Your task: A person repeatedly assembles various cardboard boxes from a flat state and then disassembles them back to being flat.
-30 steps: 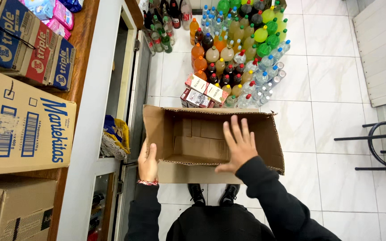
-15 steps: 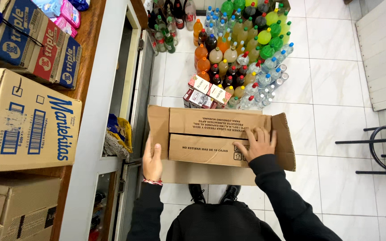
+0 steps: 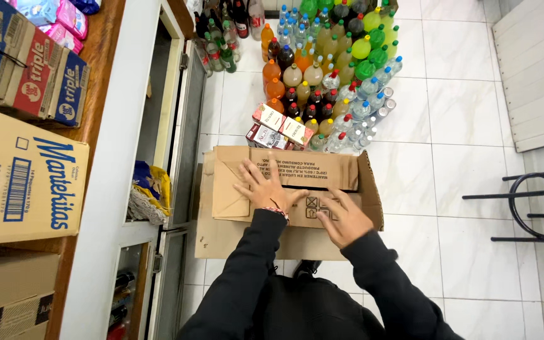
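A brown cardboard box [image 3: 322, 170] stands on the white tiled floor in front of me, with its top flaps folded shut. My left hand [image 3: 264, 186] lies flat with fingers spread on the left part of the folded flaps. My right hand [image 3: 345, 219] presses flat on the right part, near the printed symbols. A bracelet shows on my left wrist. Both arms wear black sleeves. Neither hand holds anything.
Beyond the box stand many soft-drink and water bottles [image 3: 322, 69] and red-and-white cartons [image 3: 275, 126]. To the left is a white counter [image 3: 114, 189] with large cardboard boxes [image 3: 20, 176]. A black metal stool [image 3: 536, 204] stands on the right.
The box was open with my right hand inside. The flaps have since been folded down. My left hand moved from the box's left side onto the top, and both hands now press the flaps.
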